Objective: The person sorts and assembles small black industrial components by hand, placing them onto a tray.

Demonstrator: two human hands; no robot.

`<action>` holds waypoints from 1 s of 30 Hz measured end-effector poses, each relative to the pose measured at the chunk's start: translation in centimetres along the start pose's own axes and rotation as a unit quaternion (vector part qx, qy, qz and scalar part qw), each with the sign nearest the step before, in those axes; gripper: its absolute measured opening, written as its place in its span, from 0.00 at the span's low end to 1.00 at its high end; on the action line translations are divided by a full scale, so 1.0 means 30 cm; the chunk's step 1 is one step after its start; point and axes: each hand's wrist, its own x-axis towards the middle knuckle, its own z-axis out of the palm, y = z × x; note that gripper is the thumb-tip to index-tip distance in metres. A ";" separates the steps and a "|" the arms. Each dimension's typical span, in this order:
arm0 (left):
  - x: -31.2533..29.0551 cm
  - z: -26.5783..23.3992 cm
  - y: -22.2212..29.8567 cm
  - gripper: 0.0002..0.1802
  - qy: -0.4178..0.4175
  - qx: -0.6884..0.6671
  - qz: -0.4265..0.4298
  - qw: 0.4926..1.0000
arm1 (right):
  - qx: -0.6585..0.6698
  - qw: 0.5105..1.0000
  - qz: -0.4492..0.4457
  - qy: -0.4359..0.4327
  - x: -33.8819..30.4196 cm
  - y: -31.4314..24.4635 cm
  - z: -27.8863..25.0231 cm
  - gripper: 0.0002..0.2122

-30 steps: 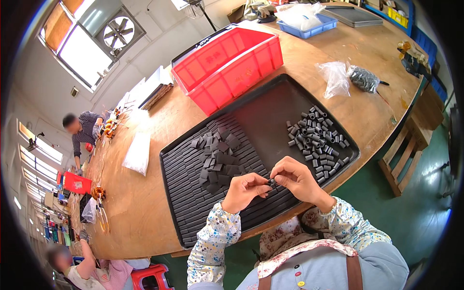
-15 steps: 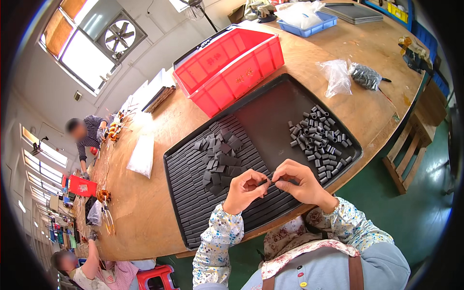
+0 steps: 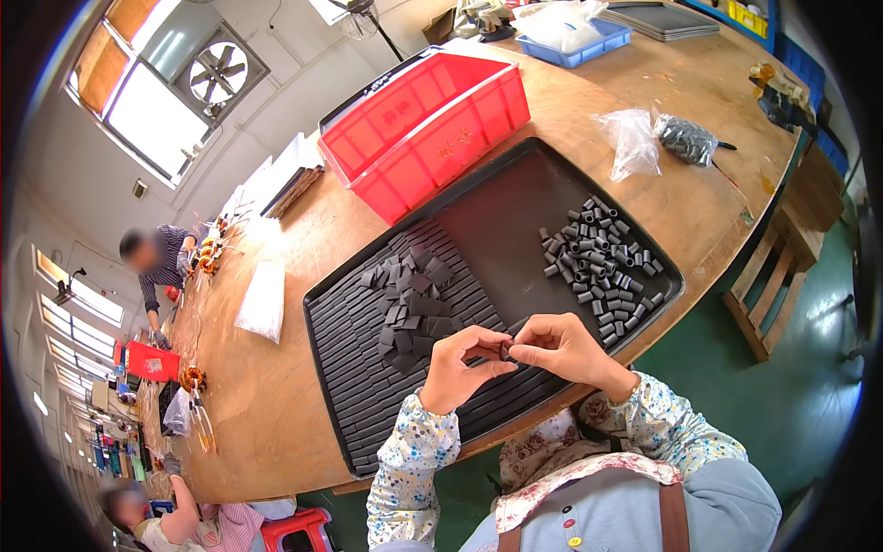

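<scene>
Over the near edge of a large black tray [image 3: 487, 225], my left hand [image 3: 452, 370] and my right hand [image 3: 572, 351] meet fingertip to fingertip. Both pinch a small dark piece [image 3: 505, 350], mostly covered by the fingers, so its exact shape cannot be made out. Left of my hands, a loose pile of flat black pieces [image 3: 411, 299] lies on rows of black strips [image 3: 354, 368] that fill that half of the tray. A heap of short black tubes [image 3: 602, 258] sits at the tray's right end.
Behind the tray stands a red plastic crate [image 3: 441, 138]. Clear plastic bags [image 3: 633, 147], one with dark contents [image 3: 686, 141], lie at the right. A white packet [image 3: 261, 302] is on the wooden table [image 3: 267, 396]. Two people work along its left side; a blue bin [image 3: 575, 48] stands far back.
My fingertips have closed together on the small dark piece, and my right thumb and forefinger now pinch tighter. The whole view has shifted slightly.
</scene>
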 end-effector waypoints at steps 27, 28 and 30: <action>0.003 0.038 0.036 0.16 0.020 0.105 0.068 0.992 | -0.037 0.999 0.032 -0.011 0.002 0.001 -0.008 0.07; 0.004 0.038 0.035 0.16 0.015 0.102 0.065 0.992 | -0.032 0.999 0.025 -0.007 0.002 0.007 -0.010 0.08; 0.003 0.039 0.035 0.15 0.014 0.090 0.051 0.995 | -0.033 0.999 0.024 -0.010 0.004 0.016 -0.013 0.08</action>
